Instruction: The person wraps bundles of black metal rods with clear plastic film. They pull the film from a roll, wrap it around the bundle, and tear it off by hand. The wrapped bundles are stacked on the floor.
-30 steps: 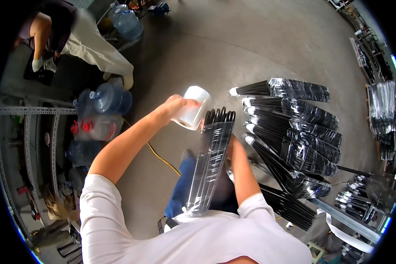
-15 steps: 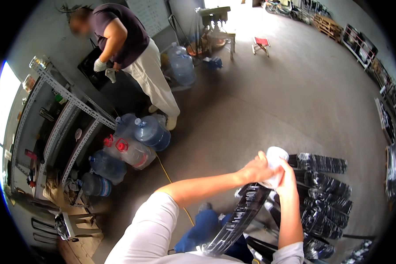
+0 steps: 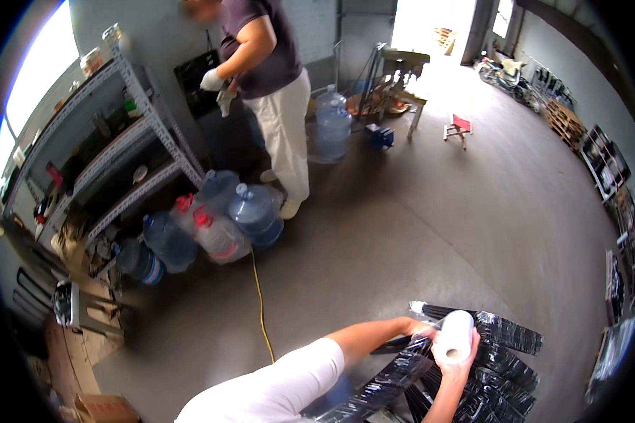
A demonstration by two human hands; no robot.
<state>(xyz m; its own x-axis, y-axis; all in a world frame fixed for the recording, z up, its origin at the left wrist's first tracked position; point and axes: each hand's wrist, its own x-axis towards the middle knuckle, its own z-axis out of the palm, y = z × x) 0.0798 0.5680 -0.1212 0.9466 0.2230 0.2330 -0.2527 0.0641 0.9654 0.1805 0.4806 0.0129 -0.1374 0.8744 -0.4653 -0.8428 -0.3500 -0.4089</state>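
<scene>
1. At ten o'clock I see a metal shelf (image 3: 155, 113), with water jugs (image 3: 256, 218) beside it at nine.
2. Toward eleven, a co-worker (image 3: 282, 106) in a dark shirt stands.
3. At five, a film-wrapped black bundle (image 3: 395, 374) slants upward.
4. The left hand (image 3: 422, 329) is at its upper end; fingers partly hidden, I cannot tell whether they grip.
5. Between four and five, the right hand (image 3: 460, 368) grasps a white roll (image 3: 458, 328).
6. Toward four, more wrapped bundles (image 3: 511, 335) lie fanned out.

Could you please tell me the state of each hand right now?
Left hand: at the wrapped black bundle; grip cannot be told.
Right hand: closed, holding the white roll.
</scene>
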